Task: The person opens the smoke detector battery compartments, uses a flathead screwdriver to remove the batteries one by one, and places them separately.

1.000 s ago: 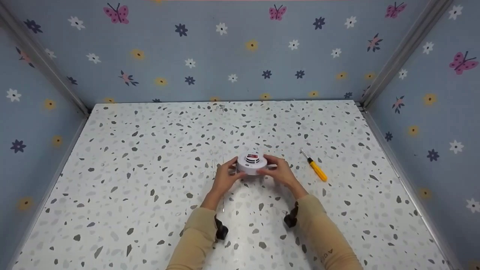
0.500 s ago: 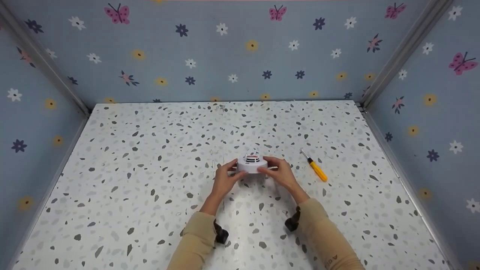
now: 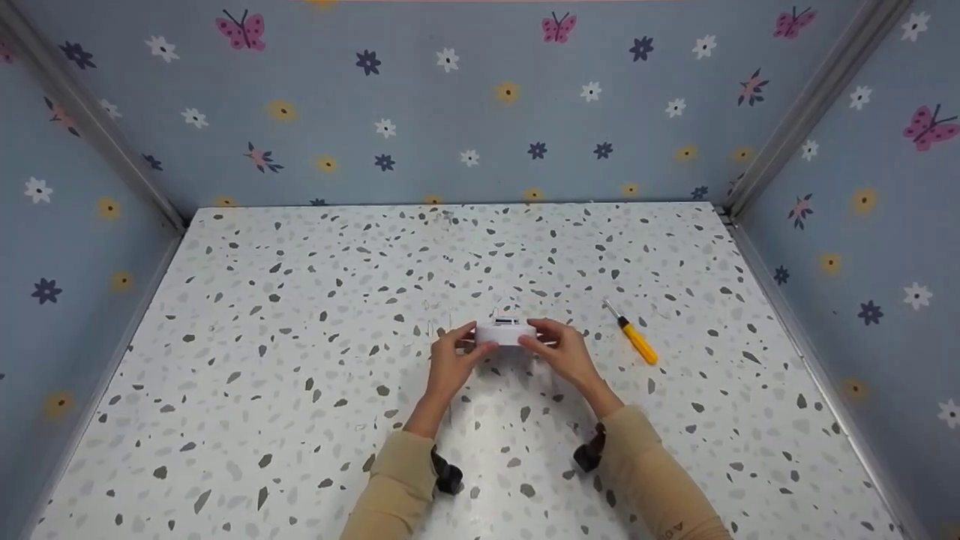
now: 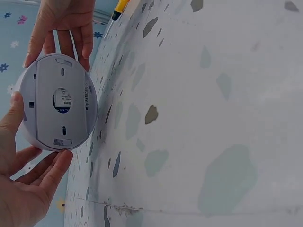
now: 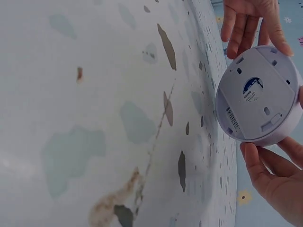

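Both hands hold a white round smoke detector just over the speckled table. The left hand grips its left rim, and the right hand grips the right rim, thumbs on the near side. From the head the detector appears nearly side-on, with its dark-slotted raised centre barely showing. In the left wrist view the detector's flat underside shows slots and a round hole with a printed label and blue edge inside. The same underside of the detector is tilted in the right wrist view.
A screwdriver with a yellow and black handle lies on the table to the right of the hands. Blue walls with flower and butterfly prints enclose the table at the back and both sides.
The smoke detector has tipped so its top with the red label and dark slots turns away and its side faces the head camera. Both hands keep their hold; the screwdriver stays put.
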Motion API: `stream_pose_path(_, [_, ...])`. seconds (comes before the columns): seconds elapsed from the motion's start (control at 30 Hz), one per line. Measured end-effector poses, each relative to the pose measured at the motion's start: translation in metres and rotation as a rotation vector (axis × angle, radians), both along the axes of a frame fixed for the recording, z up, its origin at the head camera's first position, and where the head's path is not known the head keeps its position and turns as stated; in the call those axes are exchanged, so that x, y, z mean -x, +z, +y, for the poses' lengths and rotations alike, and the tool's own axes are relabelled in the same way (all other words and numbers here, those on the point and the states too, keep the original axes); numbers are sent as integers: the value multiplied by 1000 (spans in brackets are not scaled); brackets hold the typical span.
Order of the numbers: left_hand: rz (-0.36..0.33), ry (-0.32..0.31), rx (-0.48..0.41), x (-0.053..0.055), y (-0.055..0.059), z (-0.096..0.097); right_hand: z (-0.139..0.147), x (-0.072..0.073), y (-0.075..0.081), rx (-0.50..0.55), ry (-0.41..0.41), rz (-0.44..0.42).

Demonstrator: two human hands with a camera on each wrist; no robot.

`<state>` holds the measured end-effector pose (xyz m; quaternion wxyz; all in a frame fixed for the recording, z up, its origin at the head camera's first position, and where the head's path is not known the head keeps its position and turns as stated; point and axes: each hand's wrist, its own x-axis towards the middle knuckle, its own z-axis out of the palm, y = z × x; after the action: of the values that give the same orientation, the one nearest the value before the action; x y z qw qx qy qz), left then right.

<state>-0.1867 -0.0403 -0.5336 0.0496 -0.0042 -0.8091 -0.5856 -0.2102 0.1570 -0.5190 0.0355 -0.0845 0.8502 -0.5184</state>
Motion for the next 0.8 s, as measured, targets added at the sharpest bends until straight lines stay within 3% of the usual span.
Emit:
stream_pose_path(0.53, [50, 81, 24, -4, 4, 4, 2, -6, -2, 29, 26, 5])
stream_pose_path(0.8, [101, 96, 25, -6, 4, 5, 1, -7, -1, 52, 11, -40])
